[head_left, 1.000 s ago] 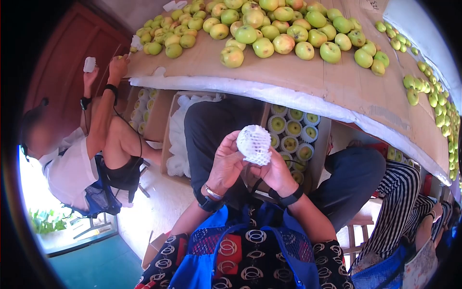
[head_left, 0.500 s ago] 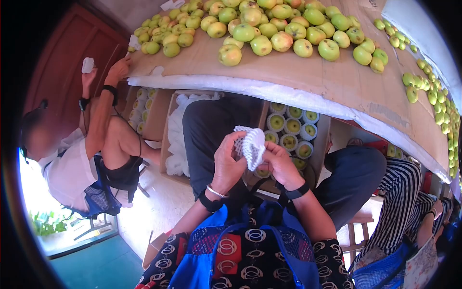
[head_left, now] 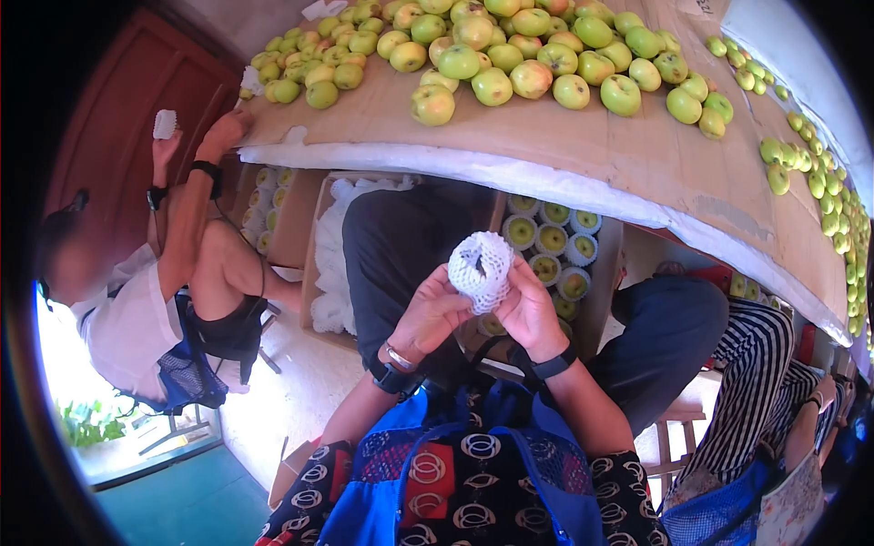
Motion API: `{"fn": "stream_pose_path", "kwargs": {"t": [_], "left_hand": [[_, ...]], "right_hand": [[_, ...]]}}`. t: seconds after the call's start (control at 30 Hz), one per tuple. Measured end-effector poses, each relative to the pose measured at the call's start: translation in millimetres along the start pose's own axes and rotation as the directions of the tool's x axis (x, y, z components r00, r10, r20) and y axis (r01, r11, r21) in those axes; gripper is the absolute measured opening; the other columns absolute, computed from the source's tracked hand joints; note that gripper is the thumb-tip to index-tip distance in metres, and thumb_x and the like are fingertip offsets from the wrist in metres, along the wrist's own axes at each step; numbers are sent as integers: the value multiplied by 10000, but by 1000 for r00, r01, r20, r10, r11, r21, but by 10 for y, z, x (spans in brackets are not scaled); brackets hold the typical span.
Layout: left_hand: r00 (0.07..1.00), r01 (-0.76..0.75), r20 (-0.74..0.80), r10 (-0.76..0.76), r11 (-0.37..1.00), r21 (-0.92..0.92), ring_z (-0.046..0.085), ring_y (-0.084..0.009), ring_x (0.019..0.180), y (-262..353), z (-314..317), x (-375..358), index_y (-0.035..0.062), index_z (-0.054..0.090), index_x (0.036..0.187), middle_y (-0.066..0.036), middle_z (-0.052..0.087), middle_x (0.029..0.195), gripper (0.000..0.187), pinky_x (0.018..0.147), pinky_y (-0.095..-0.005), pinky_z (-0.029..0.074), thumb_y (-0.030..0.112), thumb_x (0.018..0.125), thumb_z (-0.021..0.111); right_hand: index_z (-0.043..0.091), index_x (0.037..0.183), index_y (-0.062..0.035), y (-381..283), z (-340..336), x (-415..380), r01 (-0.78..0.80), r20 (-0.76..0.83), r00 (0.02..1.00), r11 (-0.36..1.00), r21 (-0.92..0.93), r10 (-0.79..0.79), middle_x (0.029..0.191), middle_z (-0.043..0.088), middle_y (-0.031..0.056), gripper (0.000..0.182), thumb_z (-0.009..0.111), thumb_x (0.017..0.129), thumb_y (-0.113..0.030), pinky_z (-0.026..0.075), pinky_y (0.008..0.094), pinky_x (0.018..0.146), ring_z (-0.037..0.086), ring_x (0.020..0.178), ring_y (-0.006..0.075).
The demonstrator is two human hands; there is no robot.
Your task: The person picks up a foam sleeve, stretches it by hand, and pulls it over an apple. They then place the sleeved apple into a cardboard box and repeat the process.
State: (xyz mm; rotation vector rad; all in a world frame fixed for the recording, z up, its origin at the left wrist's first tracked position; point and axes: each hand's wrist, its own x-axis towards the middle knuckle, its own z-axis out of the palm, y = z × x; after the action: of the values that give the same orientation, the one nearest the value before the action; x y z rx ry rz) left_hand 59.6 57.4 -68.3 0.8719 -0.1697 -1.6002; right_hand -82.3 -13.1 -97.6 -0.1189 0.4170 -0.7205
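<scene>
My left hand (head_left: 430, 314) and my right hand (head_left: 528, 309) together hold an apple wrapped in a white foam net (head_left: 481, 266), raised in front of my chest. The net's open end faces the camera and a dark gap shows in it. Just behind the hands stands an open cardboard box (head_left: 603, 291) with rows of netted apples (head_left: 553, 241). Above it, a cardboard-covered table (head_left: 564, 146) carries a big pile of loose green-yellow apples (head_left: 510, 55).
A person at the left (head_left: 155, 300) reaches up to the table edge with a foam net (head_left: 165, 123) in one hand. A box of loose white nets (head_left: 335, 255) sits left of my knee. A person in striped trousers (head_left: 756, 382) sits at the right.
The net was stretched and twisted between my hands half a second ago; now it sits round over the apple, lifted slightly, with the open end turned toward me.
</scene>
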Motion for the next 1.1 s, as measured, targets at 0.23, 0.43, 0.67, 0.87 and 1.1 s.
{"fn": "stream_pose_path", "kwargs": {"t": [0.23,0.43,0.67,0.87,1.1], "left_hand": [[972,-231,143,187,873,429,340,-221,1255,13,128,-26,83,172,1398,-116,339,1350,907,1026,-342,315,-28,661,688],[820,-490,328,469,277,827,303,-271,1301,-47,261,54,48,455,1203,-169,351,1379,756,1043,-364,273,123,549,826],[864,-365,261,431,178,914,517,-253,1118,-69,146,63,36,553,923,-101,579,1089,385,900,-323,405,11,581,726],[704,-414,316,636,7,910,581,-225,881,84,176,64,36,529,905,-99,577,977,361,761,-295,454,-76,580,640],[681,-421,416,603,-143,896,576,-302,892,85,187,58,42,541,899,-123,558,1007,330,753,-340,472,-79,606,633]], "right_hand": [[431,1233,-42,44,-105,29,102,-5,995,990,-96,-103,1136,555,105,351,498,901,-134,470,345,893,567,1028,200],[476,1167,-46,111,-115,0,-86,45,995,996,-21,87,1109,567,56,303,538,886,-140,478,320,865,575,993,166],[502,1112,-42,91,-218,24,-30,29,999,935,-352,43,1030,574,23,241,528,888,-127,483,284,787,573,943,134],[539,1081,-68,-145,27,9,291,-123,911,825,-484,-394,1160,522,89,194,515,895,-114,432,285,854,521,1033,147],[573,925,-19,-175,80,-80,411,369,836,19,-911,-407,1280,414,224,378,745,699,-268,324,383,984,418,1188,359]]}}
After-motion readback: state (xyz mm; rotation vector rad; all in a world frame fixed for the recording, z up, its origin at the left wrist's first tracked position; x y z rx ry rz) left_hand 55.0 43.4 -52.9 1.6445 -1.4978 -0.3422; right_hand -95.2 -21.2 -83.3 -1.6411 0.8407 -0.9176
